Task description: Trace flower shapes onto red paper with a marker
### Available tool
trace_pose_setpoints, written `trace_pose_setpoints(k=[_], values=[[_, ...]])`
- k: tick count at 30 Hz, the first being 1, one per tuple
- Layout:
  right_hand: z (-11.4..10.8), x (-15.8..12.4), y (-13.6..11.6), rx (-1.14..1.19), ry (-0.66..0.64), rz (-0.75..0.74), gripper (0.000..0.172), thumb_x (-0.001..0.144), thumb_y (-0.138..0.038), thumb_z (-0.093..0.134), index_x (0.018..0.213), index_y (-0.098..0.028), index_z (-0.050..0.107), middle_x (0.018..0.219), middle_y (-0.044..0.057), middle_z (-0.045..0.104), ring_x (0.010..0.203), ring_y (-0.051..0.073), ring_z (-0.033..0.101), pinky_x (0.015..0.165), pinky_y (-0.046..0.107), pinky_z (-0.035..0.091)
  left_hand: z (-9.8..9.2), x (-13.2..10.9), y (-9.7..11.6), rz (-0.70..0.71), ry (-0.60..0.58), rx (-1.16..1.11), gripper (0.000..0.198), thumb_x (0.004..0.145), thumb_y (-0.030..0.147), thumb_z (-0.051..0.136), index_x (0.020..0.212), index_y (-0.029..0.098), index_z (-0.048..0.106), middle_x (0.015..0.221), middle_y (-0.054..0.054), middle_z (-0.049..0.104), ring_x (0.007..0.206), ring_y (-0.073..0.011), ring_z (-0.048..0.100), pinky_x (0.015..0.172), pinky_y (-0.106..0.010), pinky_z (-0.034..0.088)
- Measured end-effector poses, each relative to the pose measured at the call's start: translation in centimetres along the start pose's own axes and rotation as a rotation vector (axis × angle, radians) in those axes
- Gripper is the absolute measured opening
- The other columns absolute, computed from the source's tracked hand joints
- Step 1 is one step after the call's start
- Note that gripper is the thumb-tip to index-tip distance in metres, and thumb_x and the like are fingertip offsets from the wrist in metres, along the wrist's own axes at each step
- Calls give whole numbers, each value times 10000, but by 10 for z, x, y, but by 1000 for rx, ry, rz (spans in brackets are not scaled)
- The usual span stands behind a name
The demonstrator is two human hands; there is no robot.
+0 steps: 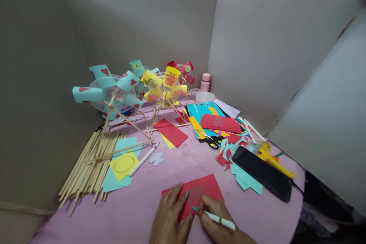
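Note:
A sheet of red paper (212, 187) lies near the table's front edge, with a faint shape drawn on it. My left hand (171, 213) rests flat on its left part, fingers stretched out, holding nothing. In my right hand (214, 213) is a white felt-tip marker (224, 222) with a green tip. Its tip touches or nearly touches the red paper between my two hands. Just beyond the paper is a small pale flower-shaped cutout (156, 158). A second white marker (143, 159) with a pink end lies beside a yellow square (124, 165) bearing a drawn circle.
Wooden sticks (88, 164) are piled at left. Paper pinwheels (114, 87) on stick frames stand behind. Black scissors (213, 143), red strips (220, 122) and paper scraps (247, 179) lie right of centre. A phone (263, 171) and a yellow glue gun (274, 160) sit at right. Grey panels (137, 26) enclose the table.

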State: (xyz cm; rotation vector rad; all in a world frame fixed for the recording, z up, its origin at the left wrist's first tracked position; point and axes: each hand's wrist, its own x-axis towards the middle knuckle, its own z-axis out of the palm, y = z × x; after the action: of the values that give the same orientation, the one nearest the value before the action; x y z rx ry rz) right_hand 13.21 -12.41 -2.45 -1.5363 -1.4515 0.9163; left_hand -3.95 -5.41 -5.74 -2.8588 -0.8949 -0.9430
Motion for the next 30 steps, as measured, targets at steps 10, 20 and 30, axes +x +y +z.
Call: trace_pose_setpoints(k=[10,20,30], values=[[3,-4,9,74,33,12,58,719,-230,391,673,-230,426,551,-53,431,513,140,428,505,249,327,0,-1,0,-5,5,5,431,851,391,609,1242,216,572,1281,-117,595,1120,-264,601,878,-396,545],[2,-4,8,90,63,38,62,731,-233,386,674,-233,410,567,-50,441,520,138,427,501,244,316,0,-1,0,-10,9,6,430,847,395,614,1239,222,573,1272,-114,603,1105,-264,611,870,-396,548],[0,-6,5,51,75,89,106,782,-259,385,678,-249,372,562,-48,403,533,160,416,514,264,318,-1,1,1,3,-1,19,410,858,384,597,1228,208,573,1272,-122,600,1106,-263,610,849,-401,565]])
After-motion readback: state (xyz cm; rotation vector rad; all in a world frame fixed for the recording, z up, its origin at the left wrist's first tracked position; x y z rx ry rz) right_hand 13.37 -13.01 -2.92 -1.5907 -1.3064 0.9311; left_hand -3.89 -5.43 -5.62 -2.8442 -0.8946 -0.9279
